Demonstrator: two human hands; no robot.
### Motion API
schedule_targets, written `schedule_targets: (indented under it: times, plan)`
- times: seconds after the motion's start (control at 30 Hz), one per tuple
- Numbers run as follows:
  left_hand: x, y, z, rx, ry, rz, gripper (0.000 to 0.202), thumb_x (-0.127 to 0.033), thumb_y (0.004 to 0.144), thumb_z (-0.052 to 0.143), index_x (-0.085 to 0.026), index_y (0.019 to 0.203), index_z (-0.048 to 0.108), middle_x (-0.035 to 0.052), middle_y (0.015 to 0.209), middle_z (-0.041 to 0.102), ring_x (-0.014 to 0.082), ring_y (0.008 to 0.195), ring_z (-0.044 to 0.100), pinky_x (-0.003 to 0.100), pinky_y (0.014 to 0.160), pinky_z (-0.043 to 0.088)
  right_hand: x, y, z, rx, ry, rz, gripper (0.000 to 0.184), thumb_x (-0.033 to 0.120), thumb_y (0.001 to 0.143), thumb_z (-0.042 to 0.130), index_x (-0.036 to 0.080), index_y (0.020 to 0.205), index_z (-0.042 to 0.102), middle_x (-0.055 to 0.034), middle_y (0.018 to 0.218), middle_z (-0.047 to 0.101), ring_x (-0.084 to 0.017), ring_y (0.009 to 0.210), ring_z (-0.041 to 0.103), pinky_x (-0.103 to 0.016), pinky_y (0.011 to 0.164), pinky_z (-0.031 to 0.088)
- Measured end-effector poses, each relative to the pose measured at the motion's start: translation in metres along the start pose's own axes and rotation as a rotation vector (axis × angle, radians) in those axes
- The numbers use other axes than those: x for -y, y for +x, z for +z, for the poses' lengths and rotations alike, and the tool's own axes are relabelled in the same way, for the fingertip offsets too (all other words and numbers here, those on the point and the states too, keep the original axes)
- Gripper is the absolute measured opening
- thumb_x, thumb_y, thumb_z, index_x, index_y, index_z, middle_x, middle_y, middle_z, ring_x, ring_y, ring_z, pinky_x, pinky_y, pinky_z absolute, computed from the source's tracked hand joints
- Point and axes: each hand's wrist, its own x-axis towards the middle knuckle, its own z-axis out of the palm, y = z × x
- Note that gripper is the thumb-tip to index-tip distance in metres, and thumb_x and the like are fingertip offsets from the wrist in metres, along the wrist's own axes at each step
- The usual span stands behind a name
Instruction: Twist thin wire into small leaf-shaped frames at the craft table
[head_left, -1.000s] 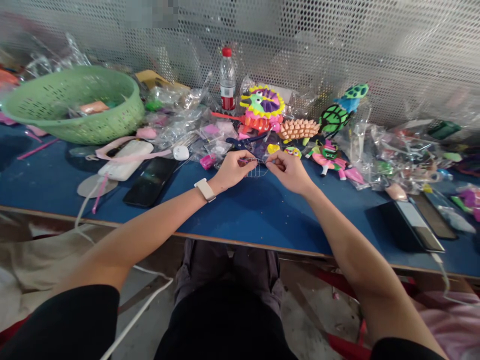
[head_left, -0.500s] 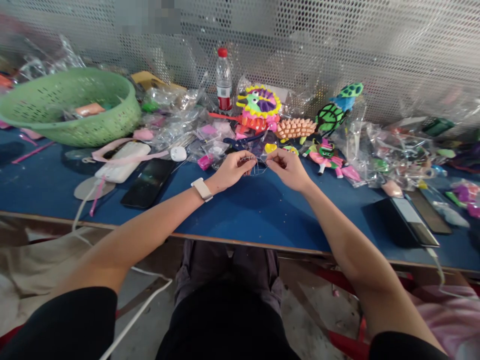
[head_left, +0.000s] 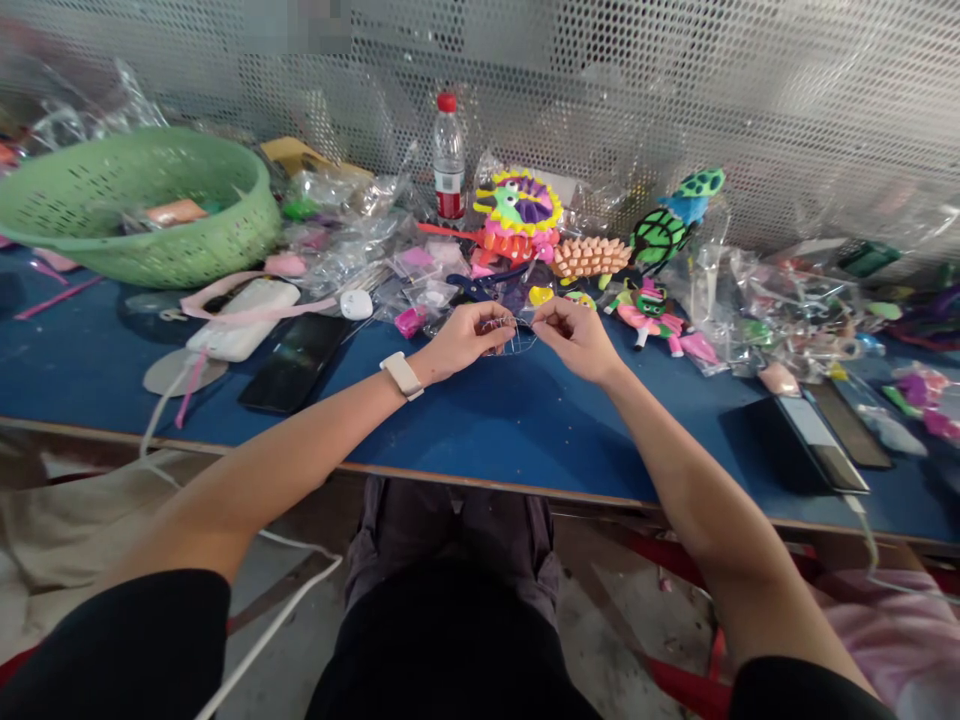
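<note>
L arm (head_left: pixel 262 480) & R arm (head_left: pixel 686 450) both fwd, angled in twd midline, inverted V. L hand (head_left: pixel 469 335) & R hand (head_left: pixel 576 338) close tog, not touching, approx same ht, backs up. Both curled in pinch grip. R wrist (head_left: pixel 611 375) bent slightly inward.

Two bare hands – one left hand (head_left: pixel 466 342), one right hand (head_left: pixel 576 340) – and one thin silver wire frame (head_left: pixel 520 340). Near the table's (head_left: pixel 480 430) back edge: one clear red-capped plastic bottle (head_left: pixel 448 160), one spiky tan figure (head_left: pixel 592 257). Toward its left end: one green oval plastic basket (head_left: pixel 217 245), one flat black phone (head_left: pixel 292 360), one rounded white case (head_left: pixel 356 304). Clear plastic bags (head_left: pixel 795 300) – several, too heaped to count.
</note>
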Motion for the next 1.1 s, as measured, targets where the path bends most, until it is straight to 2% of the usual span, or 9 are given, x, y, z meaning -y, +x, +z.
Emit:
schedule_targets:
  times: [0.17, 0.37, 0.5, 0.63, 0.87, 1.1]
  plan:
    - [0.003, 0.000, 0.000, -0.007, 0.005, 0.028, 0.052, -0.065, 0.092, 0.095, -0.020, 0.099, 0.070, 0.0001, 0.081, 0.068, 0.0128, 0.067, 0.064, 0.029, 0.066, 0.055, 0.004, -0.001, 0.000, 0.003, -0.036, -0.002, 0.017, 0.039, 0.098, 0.074, 0.025, 0.091, 0.067, 0.0068, 0.065, 0.046, -0.014, 0.060, 0.034, -0.033, 0.060, 0.030]
    - [0.005, -0.001, 0.002, -0.013, 0.022, 0.024, 0.053, -0.067, 0.091, 0.096, -0.021, 0.102, 0.072, 0.0004, 0.079, 0.071, 0.0133, 0.065, 0.064, 0.029, 0.065, 0.056, 0.007, -0.002, 0.002, 0.009, -0.080, 0.002, 0.014, 0.038, 0.098, 0.073, 0.026, 0.093, 0.067, 0.0050, 0.069, 0.052, -0.014, 0.062, 0.040, -0.034, 0.063, 0.035]
    - [0.005, 0.000, 0.002, -0.076, 0.065, 0.060, 0.045, -0.060, 0.096, 0.094, -0.019, 0.102, 0.076, 0.0011, 0.077, 0.071, 0.0147, 0.066, 0.065, 0.030, 0.066, 0.058, 0.007, -0.003, 0.005, -0.026, -0.125, -0.014, 0.015, 0.041, 0.099, 0.074, 0.027, 0.097, 0.069, 0.0061, 0.066, 0.048, -0.016, 0.062, 0.042, -0.034, 0.064, 0.038]
    - [0.005, 0.001, 0.001, -0.149, 0.133, 0.089, 0.033, -0.049, 0.100, 0.090, -0.018, 0.105, 0.081, 0.0036, 0.080, 0.075, 0.0165, 0.070, 0.069, 0.032, 0.069, 0.060, 0.008, -0.003, 0.009, -0.087, -0.175, -0.028, 0.016, 0.042, 0.101, 0.074, 0.027, 0.099, 0.070, 0.0059, 0.065, 0.051, -0.016, 0.061, 0.044, -0.036, 0.068, 0.043]
    - [0.007, 0.002, -0.003, -0.225, 0.191, 0.094, 0.027, -0.044, 0.105, 0.083, -0.018, 0.111, 0.085, 0.0036, 0.076, 0.077, 0.0174, 0.068, 0.070, 0.030, 0.067, 0.057, 0.007, -0.002, -0.001, -0.140, -0.226, -0.063, 0.017, 0.042, 0.101, 0.076, 0.026, 0.095, 0.075, -0.0047, 0.087, 0.077, -0.022, 0.076, 0.065, -0.040, 0.079, 0.053]
    - [0.006, 0.001, -0.003, -0.247, 0.164, 0.088, 0.022, -0.039, 0.105, 0.082, -0.019, 0.113, 0.085, 0.0039, 0.079, 0.078, 0.0170, 0.069, 0.070, 0.030, 0.068, 0.059, 0.005, -0.003, -0.005, -0.165, -0.246, -0.069, 0.016, 0.040, 0.102, 0.077, 0.029, 0.098, 0.088, -0.0060, 0.099, 0.089, -0.025, 0.080, 0.075, -0.045, 0.083, 0.060]
